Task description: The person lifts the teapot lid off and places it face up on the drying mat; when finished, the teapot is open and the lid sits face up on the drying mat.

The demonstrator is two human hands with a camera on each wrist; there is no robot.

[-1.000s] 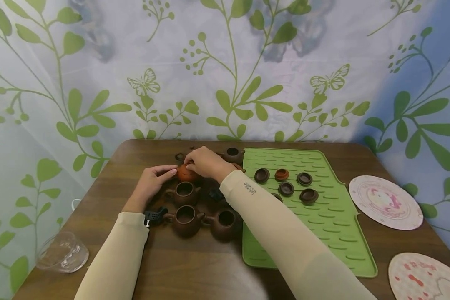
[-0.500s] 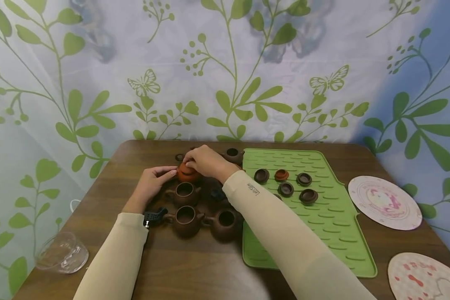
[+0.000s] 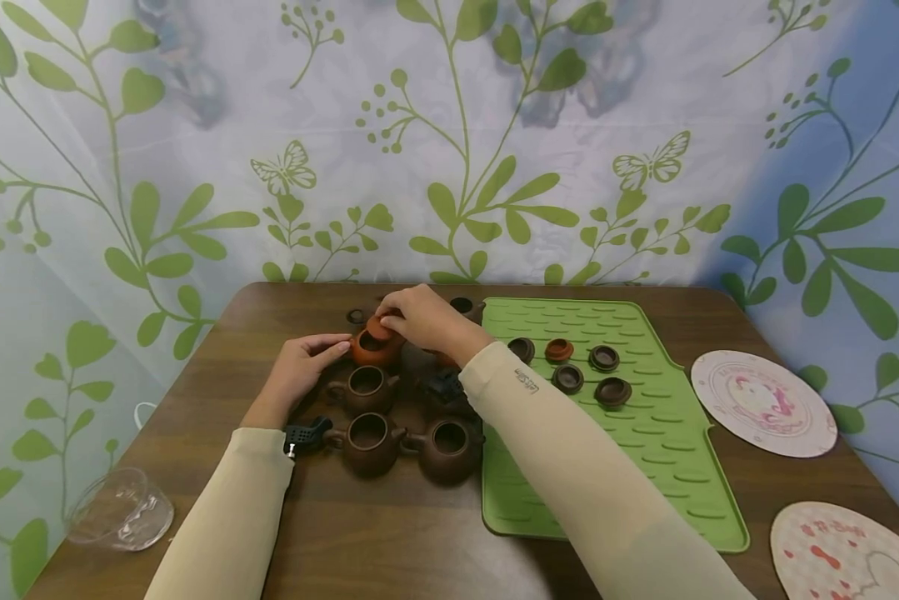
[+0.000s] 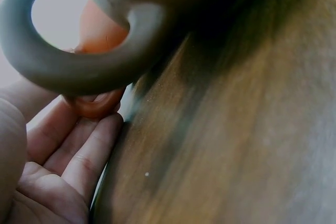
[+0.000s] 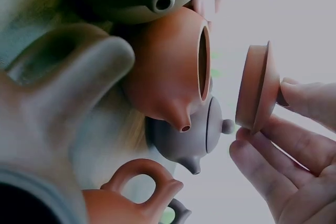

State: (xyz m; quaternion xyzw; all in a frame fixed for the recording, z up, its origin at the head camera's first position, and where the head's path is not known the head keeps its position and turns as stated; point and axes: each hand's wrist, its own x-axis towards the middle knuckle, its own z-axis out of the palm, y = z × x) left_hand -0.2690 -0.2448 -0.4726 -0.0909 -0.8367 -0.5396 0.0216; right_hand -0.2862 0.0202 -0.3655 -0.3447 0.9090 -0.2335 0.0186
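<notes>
My right hand [image 3: 422, 319] pinches an orange clay lid [image 5: 254, 87] by its knob, tilted and apart from the orange teapot [image 5: 163, 61]. That teapot's round mouth is uncovered. My left hand [image 3: 295, 371] holds the orange teapot's handle [image 4: 97, 108] between thumb and fingers; a dark teapot handle [image 4: 79, 72] partly hides this in the left wrist view. Nearer the front stand open dark brown teapots [image 3: 370, 458]. Behind the orange pot, a dark teapot [image 5: 184, 135] has its lid on. Another orange teapot [image 5: 121, 203] shows partly beside it.
A green mat [image 3: 659, 450] on the right bears several dark lids [image 3: 612, 392] and an orange lid [image 3: 558, 350]. A clear glass bowl [image 3: 122, 512] sits at the table's left edge. Two round patterned mats, one with pink print [image 3: 764, 404], lie at the right edge.
My right hand has lifted the orange lid off the teapot and moved it slightly right, uncovering the mouth. The left hand has stayed at the handle.
</notes>
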